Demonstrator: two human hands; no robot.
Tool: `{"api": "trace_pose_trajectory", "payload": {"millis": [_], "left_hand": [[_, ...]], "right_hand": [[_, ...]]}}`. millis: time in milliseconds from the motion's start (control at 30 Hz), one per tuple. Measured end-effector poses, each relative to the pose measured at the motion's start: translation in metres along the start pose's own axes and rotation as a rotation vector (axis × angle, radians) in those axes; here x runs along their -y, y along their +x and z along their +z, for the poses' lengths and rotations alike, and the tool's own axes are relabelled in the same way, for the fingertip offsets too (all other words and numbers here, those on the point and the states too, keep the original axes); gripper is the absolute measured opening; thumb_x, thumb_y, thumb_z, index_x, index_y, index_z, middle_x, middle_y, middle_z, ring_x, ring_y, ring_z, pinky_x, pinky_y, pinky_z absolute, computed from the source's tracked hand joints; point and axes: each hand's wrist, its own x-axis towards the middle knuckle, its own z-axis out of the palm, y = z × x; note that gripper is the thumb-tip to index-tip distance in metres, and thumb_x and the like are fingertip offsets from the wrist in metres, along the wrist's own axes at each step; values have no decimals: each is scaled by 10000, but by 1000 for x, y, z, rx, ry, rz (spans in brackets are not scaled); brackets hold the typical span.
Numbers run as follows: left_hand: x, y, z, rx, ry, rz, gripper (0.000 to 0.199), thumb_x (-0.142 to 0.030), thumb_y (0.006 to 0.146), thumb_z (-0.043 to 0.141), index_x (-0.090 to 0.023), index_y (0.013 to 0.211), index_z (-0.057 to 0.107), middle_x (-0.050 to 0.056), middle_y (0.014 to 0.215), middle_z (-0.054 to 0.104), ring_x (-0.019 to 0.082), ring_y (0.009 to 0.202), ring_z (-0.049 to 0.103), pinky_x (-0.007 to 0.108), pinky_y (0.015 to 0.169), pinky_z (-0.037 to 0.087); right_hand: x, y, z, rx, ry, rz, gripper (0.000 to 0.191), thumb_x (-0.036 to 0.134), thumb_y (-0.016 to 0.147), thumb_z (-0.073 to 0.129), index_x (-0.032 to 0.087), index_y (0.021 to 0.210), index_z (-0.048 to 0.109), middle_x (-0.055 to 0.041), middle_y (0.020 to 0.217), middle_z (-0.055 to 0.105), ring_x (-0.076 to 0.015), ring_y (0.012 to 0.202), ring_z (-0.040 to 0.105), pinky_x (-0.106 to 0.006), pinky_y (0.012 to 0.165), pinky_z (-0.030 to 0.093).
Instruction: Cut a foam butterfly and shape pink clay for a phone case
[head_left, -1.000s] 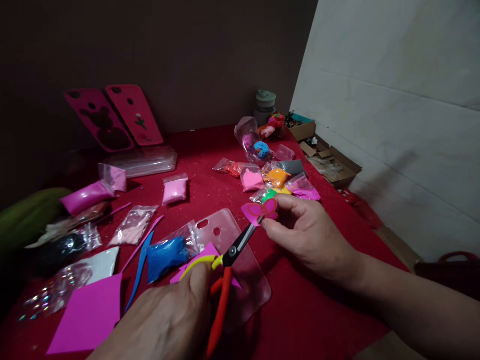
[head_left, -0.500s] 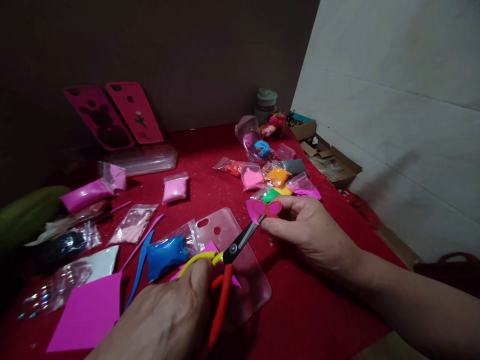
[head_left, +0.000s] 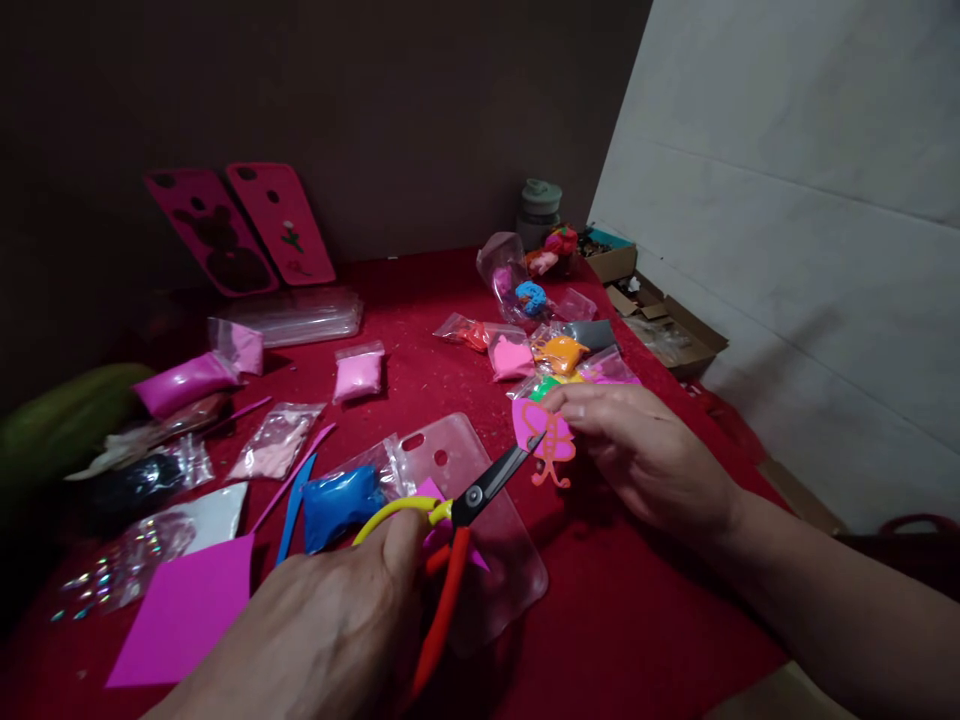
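My left hand [head_left: 330, 610] is closed on the handles of a pair of scissors [head_left: 474, 498] with one yellow and one red handle. The black blades point up and right, their tips over a small pink cutout [head_left: 531, 418] with an orange-red butterfly drawing. My right hand [head_left: 637, 440] pinches the cutout's upper right edge between thumb and fingers. Beneath the scissors lies a clear phone case [head_left: 506, 580], with a pink scrap [head_left: 431, 490] on it, partly hidden by the scissors and my left hand.
Left of the case are a blue clay packet [head_left: 341, 505], a blue tool [head_left: 296, 505] and a pink sheet [head_left: 191, 615]. Clay packets [head_left: 514, 355] lie behind my right hand. Two decorated pink cases [head_left: 281, 225] lean at the back left; a bottle [head_left: 540, 205] stands farther right.
The cutout has been turned in my right hand, so curled red antennae now show at its lower edge. The view has shifted slightly, and the scissors remain in my left hand.
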Motion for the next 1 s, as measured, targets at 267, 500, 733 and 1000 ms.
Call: {"api": "trace_pose_trajectory", "payload": {"millis": [267, 500, 733, 1000], "left_hand": [[-8, 5, -12, 133, 108, -25, 359, -148, 790, 312, -183, 1023, 582, 75, 704, 711, 250, 546, 675, 310, 461, 352], [-9, 8, -9, 67, 150, -6, 371, -160, 764, 279, -181, 980, 580, 50, 577, 631, 234, 449, 598, 303, 411, 272], [-21, 12, -17, 240, 161, -87, 350, -143, 808, 227, -170, 1013, 509, 92, 711, 679, 260, 626, 678, 326, 532, 425], [-18, 6, -10, 31, 133, -5, 279, -55, 777, 285, -181, 859, 520, 36, 558, 608, 205, 436, 590, 286, 424, 300]], "right_hand": [[4, 1, 2, -80, -223, 48, 179, 194, 836, 588, 150, 663, 599, 35, 579, 554, -60, 510, 454, -214, 511, 322], [14, -3, 15, -212, -462, -164, 93, 80, 776, 612, 123, 701, 647, 36, 648, 591, -50, 602, 496, -162, 589, 393], [9, -7, 19, -205, -297, 6, 115, 149, 823, 628, 132, 711, 611, 56, 537, 544, -26, 460, 447, -127, 462, 368], [1, -1, 19, -62, 257, 337, 259, 296, 725, 774, 132, 725, 574, -43, 537, 657, -119, 449, 618, -187, 476, 514]]}}
